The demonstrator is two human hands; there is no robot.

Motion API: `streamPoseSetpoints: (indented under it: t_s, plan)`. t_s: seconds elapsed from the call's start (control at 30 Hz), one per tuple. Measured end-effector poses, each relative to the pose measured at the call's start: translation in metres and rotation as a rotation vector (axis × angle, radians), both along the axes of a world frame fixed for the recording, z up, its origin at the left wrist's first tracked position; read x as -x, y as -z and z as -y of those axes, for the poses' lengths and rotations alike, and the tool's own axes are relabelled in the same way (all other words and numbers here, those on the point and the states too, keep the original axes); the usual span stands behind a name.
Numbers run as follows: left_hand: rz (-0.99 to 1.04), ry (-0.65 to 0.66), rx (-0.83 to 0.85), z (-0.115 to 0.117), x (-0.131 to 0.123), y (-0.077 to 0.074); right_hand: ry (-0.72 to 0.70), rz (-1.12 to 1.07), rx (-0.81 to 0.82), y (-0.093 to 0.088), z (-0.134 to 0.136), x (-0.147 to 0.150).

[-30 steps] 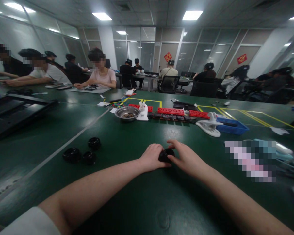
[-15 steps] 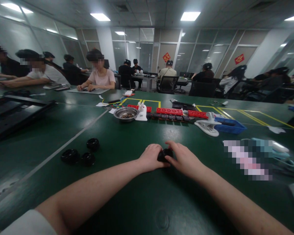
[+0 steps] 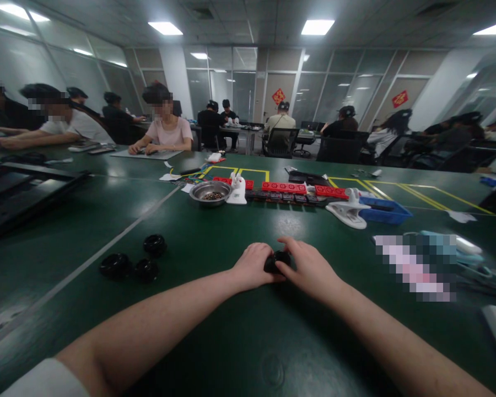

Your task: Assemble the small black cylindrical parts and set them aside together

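Between my two hands, low over the green table (image 3: 215, 342), is a glossy black rounded part (image 3: 281, 257) whose kind I cannot make out. My left hand (image 3: 254, 264) grips it from the left, thumb toward me. From the right, the fingers and thumb of my right hand (image 3: 308, 263) close round it. Much of the part is hidden by my fingers. Off to the left lie three similar glossy black ring-like parts: a wide one (image 3: 114, 266), a smaller one (image 3: 146, 269) and one farther back (image 3: 154, 244).
Ahead stand a metal bowl (image 3: 210, 194) of small pieces, a white clamp (image 3: 237, 190), red blocks (image 3: 284, 188), another white clamp (image 3: 350, 210) and a blue tray (image 3: 386, 212). A black frame (image 3: 28, 196) lies at left. Across the table sits a person (image 3: 168, 132).
My view has shifted slightly, so the scene sits a little farther left. Both hands keep the same grip on the black rounded part.
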State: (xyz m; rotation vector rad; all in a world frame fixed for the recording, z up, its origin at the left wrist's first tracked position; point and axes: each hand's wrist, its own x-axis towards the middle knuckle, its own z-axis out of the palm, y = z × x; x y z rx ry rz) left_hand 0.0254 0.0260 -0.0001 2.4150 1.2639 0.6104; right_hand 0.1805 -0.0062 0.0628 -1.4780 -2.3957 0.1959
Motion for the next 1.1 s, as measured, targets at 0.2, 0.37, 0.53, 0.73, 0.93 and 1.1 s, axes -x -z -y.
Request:
streamPoseSetpoints:
  t_s: [0.2, 0.37, 0.53, 0.73, 0.93, 1.1]
  plan:
    - [0.002, 0.012, -0.009, 0.0005, 0.0005, -0.0013, 0.008, -0.042, -0.041, -0.0002, 0.0002, -0.002]
    - [0.015, -0.004, 0.015, 0.0014, -0.0001, -0.0026, 0.034, 0.018, -0.101, 0.0059, -0.0009, 0.0015]
    - [0.027, -0.005, 0.024, 0.0011, -0.0003, -0.0026, -0.151, -0.072, 0.015, 0.0001, 0.001, -0.0037]
    - [0.008, 0.009, -0.003, -0.0003, -0.0002, -0.0004, 0.038, -0.005, -0.076, 0.0015, 0.001, -0.0003]
    - [0.035, 0.0, 0.009, -0.0001, -0.0001, 0.0009, -0.085, -0.066, 0.011, 0.0024, -0.0004, -0.0033]
    - [0.03, 0.007, -0.006, 0.0001, 0.0008, 0.0008, -0.097, -0.094, 0.027, 0.0005, -0.0011, -0.0071]
